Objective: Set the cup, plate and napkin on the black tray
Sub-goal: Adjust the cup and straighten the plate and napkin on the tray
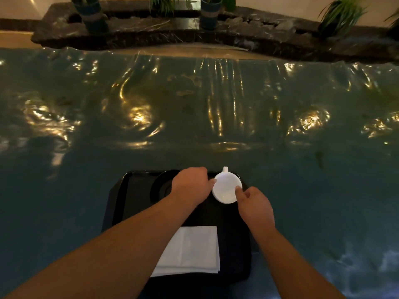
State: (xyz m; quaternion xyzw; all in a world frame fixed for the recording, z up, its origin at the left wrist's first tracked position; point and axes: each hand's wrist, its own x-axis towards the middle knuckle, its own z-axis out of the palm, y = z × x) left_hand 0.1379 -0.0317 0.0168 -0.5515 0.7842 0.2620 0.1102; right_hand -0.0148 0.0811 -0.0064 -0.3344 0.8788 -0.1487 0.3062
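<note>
A black tray (pixel 121 203) sits on the near part of a desk (pixel 194 117) draped in a glossy, wrinkled dark-teal cover that catches warm glints of light; on the tray's far-right corner stands a white cup (pixel 225 189), seen from above, its handle pointing away from the person; both hands are at its rim — the left hand (pixel 191 183) reaches across the tray with its fingertips touching the cup's left edge, fingers curled loosely rather than closed, and the right hand (pixel 254 205) has its thumb pressed on the cup's right edge, the other fingers tucked under and hidden, so whether they grip anything I cannot tell; a dark round plate (pixel 160 186) lies on the tray's far-left part, partly covered by the left hand and hard to separate from the black surface; a folded white napkin (pixel 192 251) lies flat on the tray's near side, between the 2 forearms; beyond the desk a dark stone ledge (pixel 151 31) holds 2 potted plants (pixel 90 11)
</note>
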